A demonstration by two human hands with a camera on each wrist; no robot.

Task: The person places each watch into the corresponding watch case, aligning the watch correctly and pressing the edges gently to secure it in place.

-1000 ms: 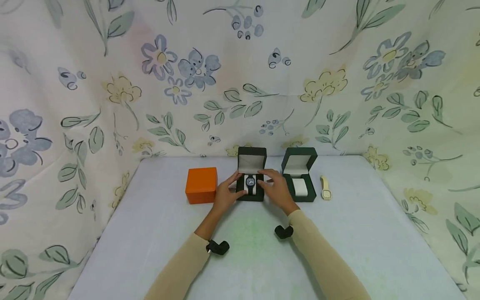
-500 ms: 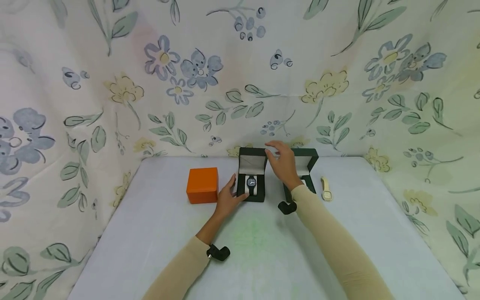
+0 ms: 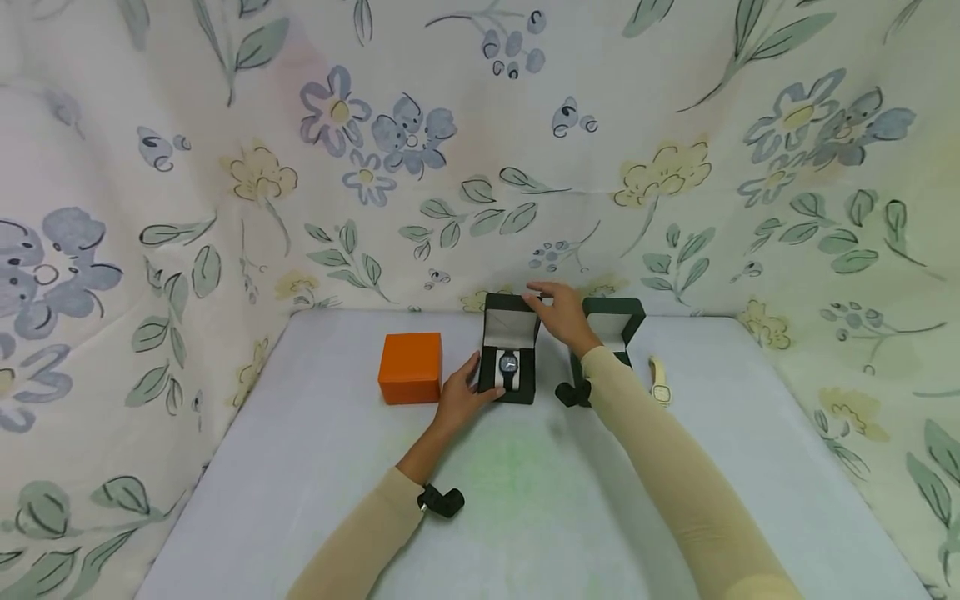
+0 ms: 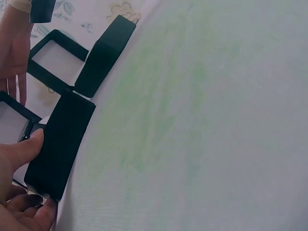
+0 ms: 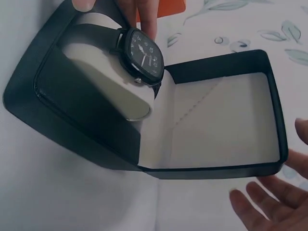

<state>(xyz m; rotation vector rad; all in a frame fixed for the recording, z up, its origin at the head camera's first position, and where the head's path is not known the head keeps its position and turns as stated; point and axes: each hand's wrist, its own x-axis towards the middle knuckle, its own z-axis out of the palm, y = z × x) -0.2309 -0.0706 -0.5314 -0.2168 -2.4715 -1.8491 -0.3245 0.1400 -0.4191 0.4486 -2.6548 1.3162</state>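
A dark green watch box [image 3: 528, 382] stands with its lid raised, and a black watch [image 5: 147, 55] sits on the white cushion inside it. My left hand [image 3: 457, 403] grips the base at its front left corner. In the left wrist view the thumb of the left hand [image 4: 17, 156] lies over the front edge, with the fingers low on the side. My right hand [image 3: 562, 318] is at the upper right corner of the raised lid [image 5: 221, 125]. Its relaxed fingers [image 5: 269, 197] reach behind the lid edge, while the thumb stays apart from the lid.
An orange box [image 3: 410, 368] stands to the left. A second open green box [image 3: 626, 312] is on the right, partly hidden by my right arm. Beyond it lies a gold watch [image 3: 660, 388]. A floral cloth [image 3: 480, 242] hangs behind the table [image 3: 322, 417].
My right hand has left the right side of the watch box's base and risen to the lid's upper right corner. The left hand stays on the base.
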